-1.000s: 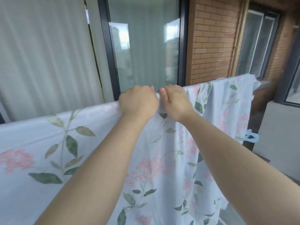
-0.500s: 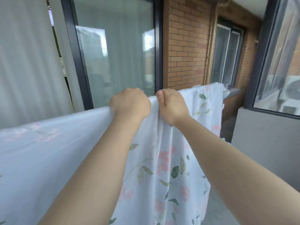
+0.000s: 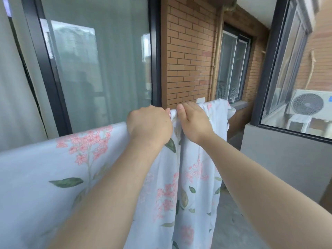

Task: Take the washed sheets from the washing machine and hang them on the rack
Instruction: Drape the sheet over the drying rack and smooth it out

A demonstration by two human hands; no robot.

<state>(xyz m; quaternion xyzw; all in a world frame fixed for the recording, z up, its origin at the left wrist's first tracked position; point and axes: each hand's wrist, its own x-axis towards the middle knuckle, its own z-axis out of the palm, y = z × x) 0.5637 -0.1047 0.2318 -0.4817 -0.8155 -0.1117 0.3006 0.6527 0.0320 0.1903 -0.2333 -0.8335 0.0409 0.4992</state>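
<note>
Floral sheet (image 3: 45,177) draped across view, long axis run from 9 o'clock up toward 2 o'clock, folds hung down to 6. Glass door (image 3: 100,60) seen at 11, brick wall (image 3: 188,51) at 12, grey concrete floor (image 3: 233,221) at 5. AC unit (image 3: 308,103) spotted at 3 behind window, blue mark on it too blurry to be read. Sheet's top edge gripped dead centre by left hand (image 3: 149,126) and right hand (image 3: 194,123), fingers curled over fabric, side by side.
</note>
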